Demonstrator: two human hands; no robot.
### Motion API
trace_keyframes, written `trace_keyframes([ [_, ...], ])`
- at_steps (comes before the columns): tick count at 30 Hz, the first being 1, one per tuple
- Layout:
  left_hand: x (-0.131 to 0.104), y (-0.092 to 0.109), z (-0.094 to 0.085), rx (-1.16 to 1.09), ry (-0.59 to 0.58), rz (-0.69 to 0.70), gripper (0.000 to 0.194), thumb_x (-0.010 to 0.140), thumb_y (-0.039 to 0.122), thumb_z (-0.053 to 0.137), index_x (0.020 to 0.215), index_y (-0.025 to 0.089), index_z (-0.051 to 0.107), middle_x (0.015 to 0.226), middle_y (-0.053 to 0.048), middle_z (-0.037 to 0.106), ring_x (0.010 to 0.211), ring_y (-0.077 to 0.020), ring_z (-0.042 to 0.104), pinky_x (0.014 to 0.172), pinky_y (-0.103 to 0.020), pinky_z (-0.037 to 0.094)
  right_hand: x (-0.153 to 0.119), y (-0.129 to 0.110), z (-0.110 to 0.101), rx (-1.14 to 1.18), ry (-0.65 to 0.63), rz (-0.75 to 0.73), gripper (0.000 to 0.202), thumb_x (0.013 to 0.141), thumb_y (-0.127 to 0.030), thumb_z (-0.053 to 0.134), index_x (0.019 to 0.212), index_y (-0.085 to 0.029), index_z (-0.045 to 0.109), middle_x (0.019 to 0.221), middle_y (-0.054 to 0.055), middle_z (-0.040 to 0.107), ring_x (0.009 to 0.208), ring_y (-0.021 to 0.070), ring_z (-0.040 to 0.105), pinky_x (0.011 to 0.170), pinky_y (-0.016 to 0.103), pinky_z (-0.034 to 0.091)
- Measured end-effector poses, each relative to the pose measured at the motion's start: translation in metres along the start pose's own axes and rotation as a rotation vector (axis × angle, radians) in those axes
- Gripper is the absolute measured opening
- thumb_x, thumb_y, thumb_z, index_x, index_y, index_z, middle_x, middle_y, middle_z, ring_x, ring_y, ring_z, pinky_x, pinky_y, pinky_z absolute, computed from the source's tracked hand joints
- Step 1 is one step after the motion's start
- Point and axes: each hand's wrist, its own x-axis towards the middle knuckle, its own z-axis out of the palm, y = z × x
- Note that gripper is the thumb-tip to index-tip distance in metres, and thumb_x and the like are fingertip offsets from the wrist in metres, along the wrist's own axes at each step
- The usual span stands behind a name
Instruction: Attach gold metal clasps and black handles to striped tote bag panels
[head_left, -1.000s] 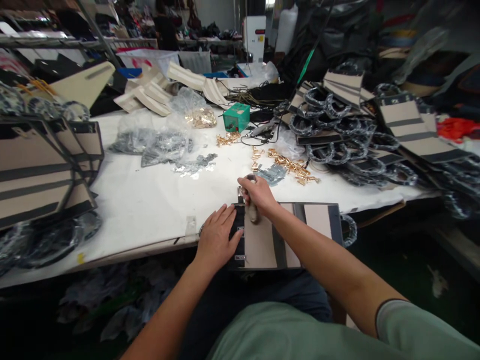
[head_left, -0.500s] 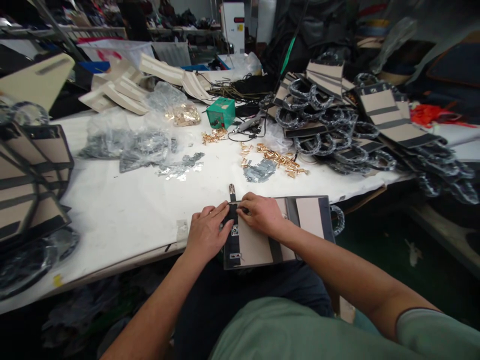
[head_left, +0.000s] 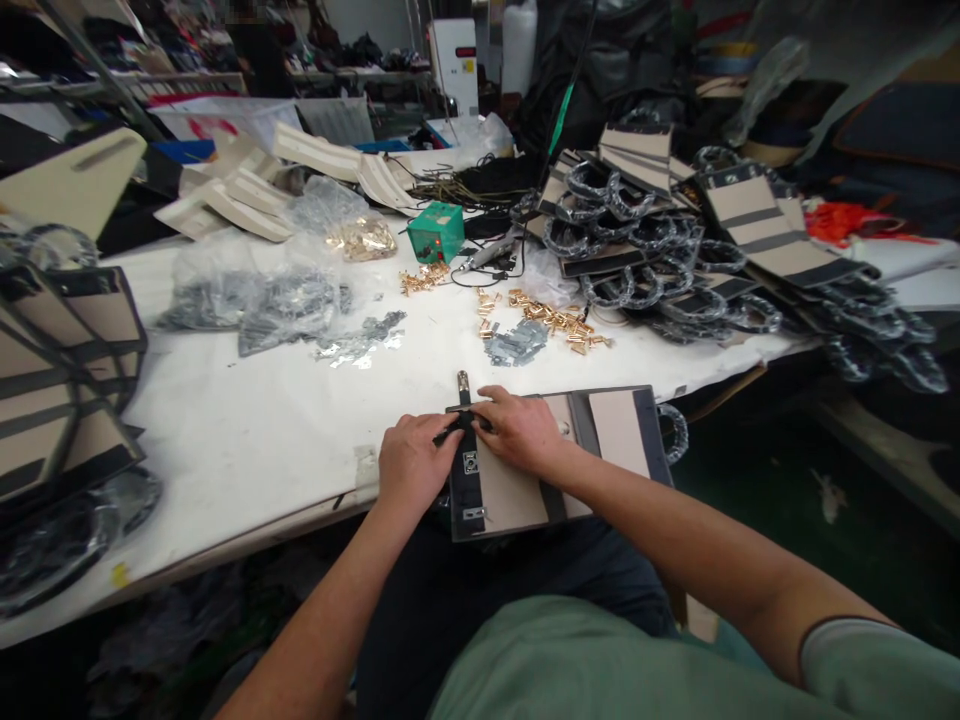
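The panel [head_left: 514,497] lies flat before me, at the near edge of the white table [head_left: 277,410] and partly over my lap. Its long axis runs left to right, the right end tipped a little farther from me. A black strip [head_left: 466,490] crosses its left end, front to back, square to that axis; a square metal fitting [head_left: 470,462] and a narrow metal fitting [head_left: 474,514] sit along it. A short strap [head_left: 463,388] sticks out past the far edge near the left corner, its metal tip pointing away from me. A plastic-wrapped handle [head_left: 677,436] shows beyond the right end.

My left hand [head_left: 412,462] bends over the far left corner, thumb near fingertips; I cannot tell whether it pinches anything. My right hand [head_left: 523,430] is half curled over the panel beside the strip, fingertips close to the strap's base; what it grips, if anything, I cannot tell. Gold clips [head_left: 559,318] lie farther off on the table.
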Motion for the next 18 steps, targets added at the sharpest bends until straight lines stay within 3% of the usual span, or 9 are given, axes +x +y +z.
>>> trace_keyframes([
  [6, -0.012, 0.007, -0.011, -0.024, -0.049, -0.074, 0.026, 0.090, 0.038, 0.064, 0.109, 0.028, 0.078, 0.097, -0.006, 0.078, 0.092, -0.0289, 0.067, 0.084, -0.041, 0.049, -0.003, 0.006, -0.002, 0.065, -0.077, -0.156, 0.035, 0.104, -0.041, 0.046, 0.127, -0.028, 0.068, 0.125, 0.006, 0.069, 0.098, 0.0194, 0.069, 0.074, 0.027, 0.047],
  [12, 0.015, -0.013, -0.007, -0.220, -0.171, -0.291, 0.027, 0.083, 0.041, 0.069, 0.106, 0.031, 0.081, 0.096, -0.005, 0.080, 0.086, -0.0271, 0.070, 0.076, -0.036, 0.050, 0.023, 0.009, -0.003, 0.112, -0.066, -0.117, 0.026, 0.099, -0.039, 0.056, 0.114, -0.026, 0.073, 0.118, 0.003, 0.072, 0.102, 0.0217, 0.069, 0.080, 0.030, 0.047],
  [15, 0.020, -0.019, -0.004, -0.285, -0.201, -0.267, 0.027, 0.084, 0.043, 0.068, 0.104, 0.031, 0.082, 0.102, -0.004, 0.079, 0.090, -0.0257, 0.070, 0.078, -0.034, 0.051, 0.024, 0.006, -0.004, 0.108, -0.061, -0.062, 0.025, 0.099, -0.041, 0.056, 0.109, -0.026, 0.073, 0.119, 0.004, 0.070, 0.098, 0.0211, 0.069, 0.079, 0.030, 0.047],
  [18, 0.011, -0.016, -0.003, -0.146, -0.119, -0.163, 0.028, 0.090, 0.043, 0.062, 0.105, 0.030, 0.081, 0.105, -0.005, 0.078, 0.097, -0.0264, 0.068, 0.086, -0.038, 0.051, 0.013, -0.002, -0.001, 0.043, -0.046, -0.016, 0.032, 0.103, -0.043, 0.047, 0.107, -0.024, 0.072, 0.119, 0.007, 0.068, 0.091, 0.0206, 0.068, 0.073, 0.030, 0.047],
])
